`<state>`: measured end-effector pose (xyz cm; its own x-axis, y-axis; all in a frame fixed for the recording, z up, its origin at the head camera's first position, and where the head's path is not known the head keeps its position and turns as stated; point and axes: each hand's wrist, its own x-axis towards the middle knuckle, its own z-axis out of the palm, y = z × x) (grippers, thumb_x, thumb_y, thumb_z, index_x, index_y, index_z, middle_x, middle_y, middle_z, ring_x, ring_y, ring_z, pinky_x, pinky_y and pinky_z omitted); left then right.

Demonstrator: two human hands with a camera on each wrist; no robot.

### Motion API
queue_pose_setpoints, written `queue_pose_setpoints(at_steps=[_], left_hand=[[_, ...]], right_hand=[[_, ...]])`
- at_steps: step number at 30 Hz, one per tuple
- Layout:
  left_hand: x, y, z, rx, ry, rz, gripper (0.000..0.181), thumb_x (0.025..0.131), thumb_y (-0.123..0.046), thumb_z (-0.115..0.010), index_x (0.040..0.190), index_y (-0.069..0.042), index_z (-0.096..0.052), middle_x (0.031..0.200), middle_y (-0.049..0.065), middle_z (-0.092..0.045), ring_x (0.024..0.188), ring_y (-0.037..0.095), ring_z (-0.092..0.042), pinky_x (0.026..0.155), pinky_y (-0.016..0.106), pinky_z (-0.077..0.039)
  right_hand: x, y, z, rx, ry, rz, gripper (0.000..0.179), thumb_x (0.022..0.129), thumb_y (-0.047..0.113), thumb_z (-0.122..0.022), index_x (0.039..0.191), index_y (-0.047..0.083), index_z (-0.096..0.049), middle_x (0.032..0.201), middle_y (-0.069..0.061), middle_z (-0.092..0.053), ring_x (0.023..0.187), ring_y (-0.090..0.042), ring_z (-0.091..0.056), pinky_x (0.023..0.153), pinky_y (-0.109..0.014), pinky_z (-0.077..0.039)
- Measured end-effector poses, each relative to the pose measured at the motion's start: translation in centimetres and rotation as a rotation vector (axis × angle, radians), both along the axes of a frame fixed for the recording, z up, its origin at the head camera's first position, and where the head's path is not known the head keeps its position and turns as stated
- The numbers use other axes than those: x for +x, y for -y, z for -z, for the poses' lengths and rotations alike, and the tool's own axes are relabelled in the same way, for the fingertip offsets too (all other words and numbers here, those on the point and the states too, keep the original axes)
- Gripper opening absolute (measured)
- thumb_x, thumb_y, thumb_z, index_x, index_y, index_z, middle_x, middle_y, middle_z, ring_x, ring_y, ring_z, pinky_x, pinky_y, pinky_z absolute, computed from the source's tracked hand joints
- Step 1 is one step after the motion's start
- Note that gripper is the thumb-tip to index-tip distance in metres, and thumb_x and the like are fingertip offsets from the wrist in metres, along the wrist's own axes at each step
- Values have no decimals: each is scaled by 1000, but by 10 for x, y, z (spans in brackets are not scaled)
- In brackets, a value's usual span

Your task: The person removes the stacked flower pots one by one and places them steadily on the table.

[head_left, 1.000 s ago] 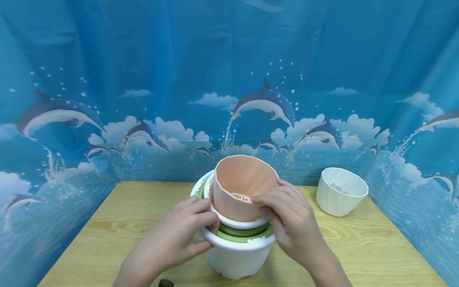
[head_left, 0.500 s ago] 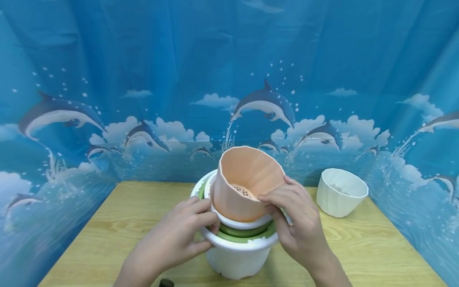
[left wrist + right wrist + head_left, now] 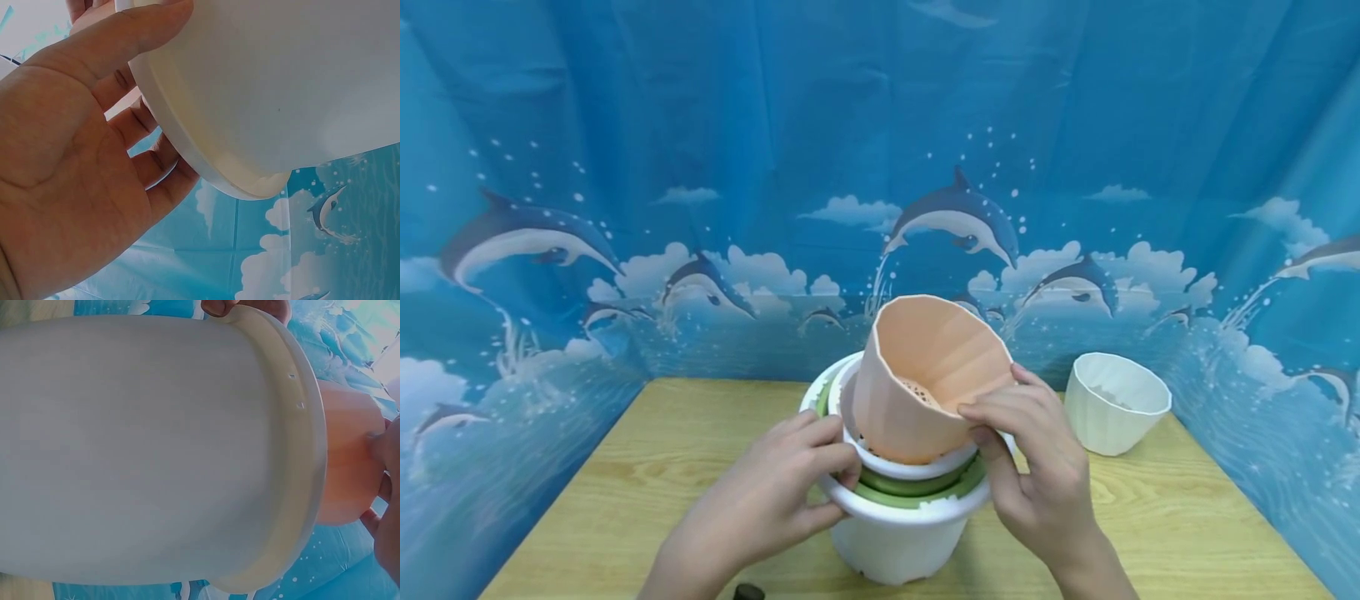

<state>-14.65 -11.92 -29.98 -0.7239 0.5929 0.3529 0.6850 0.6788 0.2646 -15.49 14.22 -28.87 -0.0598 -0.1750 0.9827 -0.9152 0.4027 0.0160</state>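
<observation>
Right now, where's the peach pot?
Head view, just right of centre: the peach pot sits tilted at the mouth of the inner white pot, its rim pinched by the right hand.

Peach pot [image 3: 906, 421], wht outer pot [image 3: 895, 542], grn pot [image 3: 913, 487], blue curtain [image 3: 835, 150] w/ dolphin print, yel woodgrain table [image 3: 1172, 517]

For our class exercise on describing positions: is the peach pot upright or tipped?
Tipped. In the head view, the peach pot leans, its mouth slanting toward the right hand, which pinches its rim.
</observation>
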Motion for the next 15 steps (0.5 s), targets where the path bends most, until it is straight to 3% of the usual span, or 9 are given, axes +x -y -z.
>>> queue_pose_setpoints(at_steps=[15], left_hand=[[0,0,1,1,-19,-2,29,77,-32,-86,84,-35,-57,90,-21,-47,85,5,-43,73,25,-43]], right_hand=[[0,-3,-3,-84,-37,-30,26,98,15,-62,89,-9,-68,84,-18,-68,89,-26,-62,109,-44,-41]])
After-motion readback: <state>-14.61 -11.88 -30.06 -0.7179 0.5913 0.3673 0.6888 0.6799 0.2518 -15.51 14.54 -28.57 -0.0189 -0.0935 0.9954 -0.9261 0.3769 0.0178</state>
